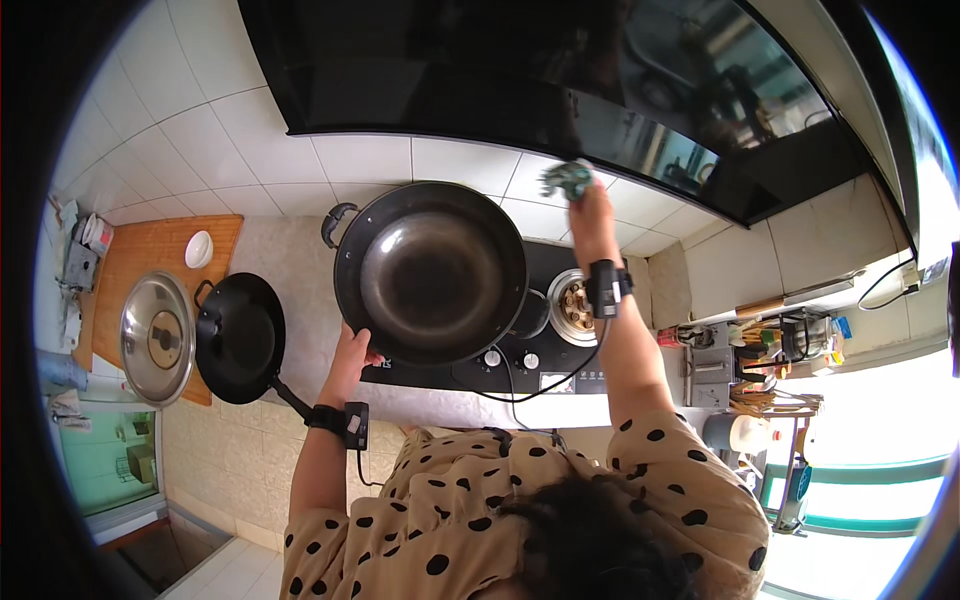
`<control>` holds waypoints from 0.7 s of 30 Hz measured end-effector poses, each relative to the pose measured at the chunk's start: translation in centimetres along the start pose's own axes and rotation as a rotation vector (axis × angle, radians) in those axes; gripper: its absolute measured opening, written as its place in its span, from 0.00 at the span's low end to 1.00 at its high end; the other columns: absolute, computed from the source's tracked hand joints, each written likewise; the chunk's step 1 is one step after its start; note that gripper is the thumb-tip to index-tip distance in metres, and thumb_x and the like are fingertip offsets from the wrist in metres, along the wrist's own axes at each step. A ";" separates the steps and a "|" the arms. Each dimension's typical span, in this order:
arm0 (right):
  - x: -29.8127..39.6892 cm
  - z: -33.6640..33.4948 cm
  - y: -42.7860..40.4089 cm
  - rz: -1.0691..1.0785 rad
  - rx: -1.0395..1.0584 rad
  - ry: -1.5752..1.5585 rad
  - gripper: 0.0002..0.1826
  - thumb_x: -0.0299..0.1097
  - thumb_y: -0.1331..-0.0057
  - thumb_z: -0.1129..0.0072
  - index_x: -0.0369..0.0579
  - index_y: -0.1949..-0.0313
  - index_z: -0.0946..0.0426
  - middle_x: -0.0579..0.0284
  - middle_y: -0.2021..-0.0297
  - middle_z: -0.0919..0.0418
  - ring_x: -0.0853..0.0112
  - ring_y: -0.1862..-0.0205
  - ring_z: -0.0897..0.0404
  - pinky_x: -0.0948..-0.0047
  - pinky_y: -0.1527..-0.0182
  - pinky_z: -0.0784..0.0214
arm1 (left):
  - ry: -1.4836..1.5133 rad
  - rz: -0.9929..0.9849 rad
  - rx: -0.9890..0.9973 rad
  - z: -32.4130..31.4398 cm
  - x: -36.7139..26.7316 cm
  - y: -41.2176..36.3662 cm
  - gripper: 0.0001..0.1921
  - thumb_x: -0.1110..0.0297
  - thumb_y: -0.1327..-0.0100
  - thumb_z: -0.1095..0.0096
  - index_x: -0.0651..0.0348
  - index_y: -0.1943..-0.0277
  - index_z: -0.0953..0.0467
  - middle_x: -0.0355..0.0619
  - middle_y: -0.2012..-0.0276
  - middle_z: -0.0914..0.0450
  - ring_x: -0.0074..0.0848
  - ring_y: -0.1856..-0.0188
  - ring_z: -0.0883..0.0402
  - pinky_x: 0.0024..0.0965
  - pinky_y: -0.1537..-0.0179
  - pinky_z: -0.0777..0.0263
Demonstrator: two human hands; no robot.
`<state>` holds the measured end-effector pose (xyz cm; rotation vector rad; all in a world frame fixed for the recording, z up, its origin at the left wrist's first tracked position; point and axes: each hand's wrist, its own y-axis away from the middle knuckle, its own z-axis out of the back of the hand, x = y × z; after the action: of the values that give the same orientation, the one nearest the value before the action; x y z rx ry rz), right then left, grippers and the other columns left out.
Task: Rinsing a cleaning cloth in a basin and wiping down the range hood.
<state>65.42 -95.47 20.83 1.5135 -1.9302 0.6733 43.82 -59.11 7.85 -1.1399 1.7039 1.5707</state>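
My left hand (351,358) grips the near-left rim of a large dark wok (431,274), which sits over the left side of a black gas hob (442,379). The wok's inside is bare, with a worn shiny ring around a darker centre. Reaching up to the right, my right hand (590,214) holds a crumpled green cloth (568,180) in front of the white wall tiles (465,161), just under the black range hood (450,90). The cloth is blurred, and whether it touches the tiles or hood I cannot tell. Below my right forearm shows an uncovered burner (574,307).
A black frying pan (240,337) and a steel lid (157,337) lie left, beside a small white bowl (199,250) on a wooden board (142,247). Black cables (555,391) run from my wrist devices. Utensils (750,334) and a plastic jug (739,433) stand right.
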 end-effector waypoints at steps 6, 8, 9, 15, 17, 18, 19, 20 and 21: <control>2.5 4.3 -1.7 0.157 -0.033 -0.007 0.04 0.30 0.35 0.47 0.45 0.64 0.25 0.61 0.67 0.21 0.74 0.62 0.22 0.76 0.55 0.31 | 0.010 0.002 -0.003 -0.4 -0.4 0.3 0.24 0.70 0.35 0.57 0.53 0.37 0.46 0.45 0.66 0.25 0.24 0.80 0.27 0.24 0.79 0.28; -1.1 1.3 -0.2 0.103 0.155 -0.045 0.05 0.28 0.37 0.44 0.47 0.61 0.25 0.62 0.65 0.21 0.75 0.60 0.23 0.75 0.53 0.31 | 0.022 0.026 -0.003 0.0 -0.2 0.6 0.25 0.71 0.36 0.56 0.53 0.36 0.47 0.46 0.65 0.25 0.24 0.80 0.26 0.25 0.78 0.27; -3.5 -1.7 1.7 0.045 0.066 -0.054 0.06 0.28 0.38 0.42 0.51 0.62 0.26 0.66 0.65 0.22 0.76 0.61 0.24 0.76 0.54 0.32 | 0.026 0.028 -0.017 0.5 0.1 0.8 0.25 0.71 0.36 0.56 0.53 0.36 0.47 0.46 0.65 0.25 0.24 0.80 0.26 0.25 0.78 0.27; -14.5 -14.5 2.2 -0.230 -0.213 -0.143 0.10 0.25 0.41 0.37 0.56 0.71 0.29 0.68 0.73 0.24 0.77 0.72 0.26 0.78 0.71 0.38 | 0.020 0.027 -0.008 -0.9 -0.5 0.1 0.26 0.71 0.37 0.56 0.54 0.36 0.48 0.49 0.63 0.26 0.26 0.80 0.25 0.27 0.80 0.26; -15.0 -16.1 2.4 -0.279 -0.238 -0.104 0.09 0.27 0.41 0.36 0.55 0.71 0.29 0.68 0.74 0.24 0.78 0.73 0.27 0.79 0.73 0.42 | 0.011 0.025 -0.029 -1.3 -0.6 0.0 0.25 0.71 0.37 0.56 0.54 0.36 0.48 0.49 0.65 0.25 0.26 0.82 0.25 0.26 0.80 0.27; -14.9 -15.9 2.7 -0.284 -0.240 -0.104 0.09 0.27 0.41 0.36 0.55 0.71 0.29 0.68 0.74 0.24 0.78 0.73 0.27 0.79 0.73 0.42 | 0.011 0.030 -0.033 -0.7 -0.1 -0.1 0.25 0.71 0.37 0.56 0.54 0.36 0.48 0.49 0.65 0.25 0.26 0.82 0.25 0.26 0.80 0.27; -14.3 -15.2 2.8 -0.321 -0.158 -0.080 0.08 0.24 0.40 0.38 0.51 0.70 0.29 0.66 0.72 0.23 0.76 0.69 0.25 0.79 0.66 0.35 | 0.008 0.031 -0.014 0.0 0.5 -0.4 0.27 0.72 0.37 0.58 0.54 0.35 0.52 0.50 0.67 0.24 0.27 0.82 0.25 0.26 0.82 0.27; -13.4 -14.6 2.8 -0.355 -0.076 -0.057 0.07 0.21 0.39 0.40 0.47 0.70 0.28 0.64 0.69 0.23 0.75 0.66 0.23 0.78 0.59 0.29 | 0.005 0.031 0.007 0.5 0.9 -0.7 0.28 0.73 0.37 0.59 0.55 0.34 0.55 0.51 0.68 0.24 0.27 0.82 0.24 0.26 0.83 0.27; -12.5 -12.5 2.0 -0.286 0.022 -0.044 0.03 0.28 0.36 0.42 0.47 0.67 0.26 0.64 0.67 0.22 0.75 0.62 0.24 0.76 0.54 0.31 | -0.005 0.024 0.028 0.1 0.7 -1.0 0.28 0.73 0.37 0.59 0.55 0.34 0.55 0.51 0.68 0.24 0.27 0.82 0.24 0.26 0.83 0.27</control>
<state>67.49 -77.85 20.59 1.7866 -1.6943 0.5395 44.35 -59.14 6.76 -1.1046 1.7368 1.5585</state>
